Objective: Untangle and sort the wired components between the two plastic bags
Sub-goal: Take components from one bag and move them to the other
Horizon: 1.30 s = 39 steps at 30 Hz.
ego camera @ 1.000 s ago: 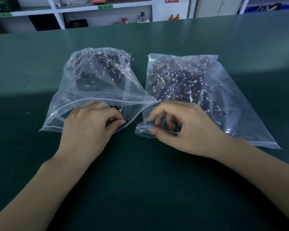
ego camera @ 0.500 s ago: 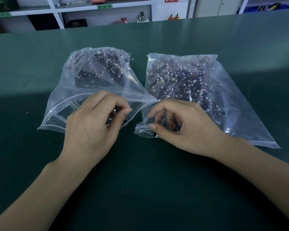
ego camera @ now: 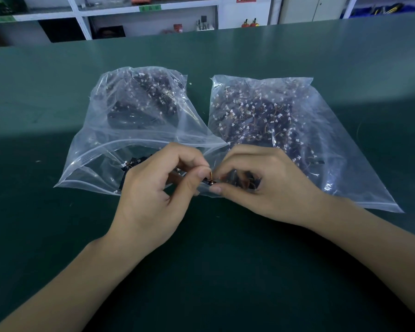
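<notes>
We're at the green counter (ego camera: 297, 271) now, and our left hand (ego camera: 153, 195) has come out of the mouth of the left bag (ego camera: 139, 130) and swung across to the middle, where a second ago it was pressed down on that bag's opening. It meets our right hand (ego camera: 261, 185) just at the gap between the two bags, near the counter's front edge. Both hands pinch the same small wired part (ego camera: 210, 181), thumb and forefinger closed on it from either side, a short orange wire standing up between the fingertips. The right hand has barely shifted and sits at the mouth of the right bag (ego camera: 309, 130). Both bags lie side by side mid-counter as before, full of dark parts with white plugs.
</notes>
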{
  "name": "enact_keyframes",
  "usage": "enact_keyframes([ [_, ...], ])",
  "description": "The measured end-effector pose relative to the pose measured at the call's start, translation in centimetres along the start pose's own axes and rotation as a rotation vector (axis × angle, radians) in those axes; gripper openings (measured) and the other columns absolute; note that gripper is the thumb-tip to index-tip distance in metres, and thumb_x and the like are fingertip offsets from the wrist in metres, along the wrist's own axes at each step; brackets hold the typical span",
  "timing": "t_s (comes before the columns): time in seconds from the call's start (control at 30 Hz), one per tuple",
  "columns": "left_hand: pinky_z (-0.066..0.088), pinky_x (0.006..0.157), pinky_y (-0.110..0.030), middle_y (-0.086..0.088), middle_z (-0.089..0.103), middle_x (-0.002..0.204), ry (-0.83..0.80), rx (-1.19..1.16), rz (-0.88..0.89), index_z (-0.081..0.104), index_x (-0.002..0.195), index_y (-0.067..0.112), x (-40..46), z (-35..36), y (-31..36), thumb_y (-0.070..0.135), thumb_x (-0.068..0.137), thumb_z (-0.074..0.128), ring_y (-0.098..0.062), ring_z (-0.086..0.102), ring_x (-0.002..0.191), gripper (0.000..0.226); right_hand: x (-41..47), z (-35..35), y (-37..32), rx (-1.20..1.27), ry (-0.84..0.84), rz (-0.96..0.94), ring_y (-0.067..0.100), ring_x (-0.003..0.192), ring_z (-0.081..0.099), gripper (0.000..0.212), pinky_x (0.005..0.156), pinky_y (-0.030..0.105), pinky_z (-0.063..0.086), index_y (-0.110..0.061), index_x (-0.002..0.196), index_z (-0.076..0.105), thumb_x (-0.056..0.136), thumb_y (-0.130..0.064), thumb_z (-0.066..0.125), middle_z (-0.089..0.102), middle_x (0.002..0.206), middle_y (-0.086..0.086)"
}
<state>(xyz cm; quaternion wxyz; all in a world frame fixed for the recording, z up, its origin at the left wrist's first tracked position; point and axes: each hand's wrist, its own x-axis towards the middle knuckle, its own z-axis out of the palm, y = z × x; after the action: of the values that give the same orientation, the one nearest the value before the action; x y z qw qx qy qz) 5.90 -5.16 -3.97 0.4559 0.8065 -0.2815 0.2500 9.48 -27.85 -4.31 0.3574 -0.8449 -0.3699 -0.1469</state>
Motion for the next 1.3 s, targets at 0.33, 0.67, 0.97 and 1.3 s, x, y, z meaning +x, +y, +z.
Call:
enact_keyframes([
  [0.33, 0.06, 0.069, -0.031, 0.01, 0.072, 0.098, 0.011, -0.05, -0.075, 0.064, 0.11, 0.029, -0.1, 0.08, 0.2, 0.026, 0.102, 0.066, -0.021, 0.074, 0.09, 0.009, 0.18, -0.24, -0.28, 0.018, 0.008, -0.025, 0.004, 0.071, 0.058, 0.01, 0.069, 0.017, 0.043, -0.012, 0.093, 0.079, 0.099, -0.02, 0.077, 0.063, 0.088, -0.015],
  [0.67, 0.047, 0.058, -0.038, 0.01, 0.066, 0.08, -0.03, 0.239, -0.036, 0.074, 0.092, 0.013, 0.09, -0.28, -0.66, 0.029, 0.104, 0.065, -0.02, 0.062, 0.065, 0.022, 0.25, -0.34, -0.75, 0.102, 0.041, 0.009, 0.0, 0.067, 0.058, 0.009, 0.065, 0.007, 0.038, -0.01, 0.092, 0.081, 0.097, -0.016, 0.077, 0.062, 0.081, -0.021],
  [0.97, 0.048, 0.058, -0.039, 0.011, 0.065, 0.081, -0.038, 0.266, -0.02, 0.073, 0.092, 0.016, 0.14, -0.38, -0.74, 0.026, 0.103, 0.066, -0.018, 0.061, 0.068, 0.016, 0.31, -0.26, -0.82, 0.198, -0.005, 0.082, 0.015, 0.067, 0.061, 0.009, 0.063, 0.018, 0.043, -0.012, 0.093, 0.081, 0.097, -0.019, 0.076, 0.067, 0.079, -0.013],
  [1.3, 0.049, 0.057, -0.042, 0.011, 0.063, 0.08, -0.056, 0.274, -0.008, 0.071, 0.089, 0.015, 0.25, -0.39, -0.6, 0.026, 0.104, 0.065, -0.019, 0.061, 0.069, 0.019, 0.31, -0.35, -0.85, 0.181, -0.004, 0.058, 0.009, 0.068, 0.061, 0.008, 0.066, 0.012, 0.04, -0.01, 0.094, 0.081, 0.097, -0.016, 0.077, 0.067, 0.08, -0.013],
])
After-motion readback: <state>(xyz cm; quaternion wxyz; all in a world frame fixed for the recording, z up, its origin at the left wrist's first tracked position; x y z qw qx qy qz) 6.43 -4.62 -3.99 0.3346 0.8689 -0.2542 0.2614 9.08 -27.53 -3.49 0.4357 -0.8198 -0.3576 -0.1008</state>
